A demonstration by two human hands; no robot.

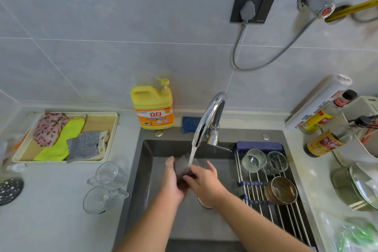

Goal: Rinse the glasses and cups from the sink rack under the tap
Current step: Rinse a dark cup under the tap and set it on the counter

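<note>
Head cam: my L hand and R hand both gripped a dark smoked glass, fingers curled round it, over the sink under the running tap. Ribbed glass, clear glass & amber cup lay on the rack, right side.

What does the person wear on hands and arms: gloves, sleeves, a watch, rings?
Nothing visible. The left hand and the right hand have no gloves or rings; both forearms are bare to the frame's edge, with no sleeve, watch or bracelet.
</note>
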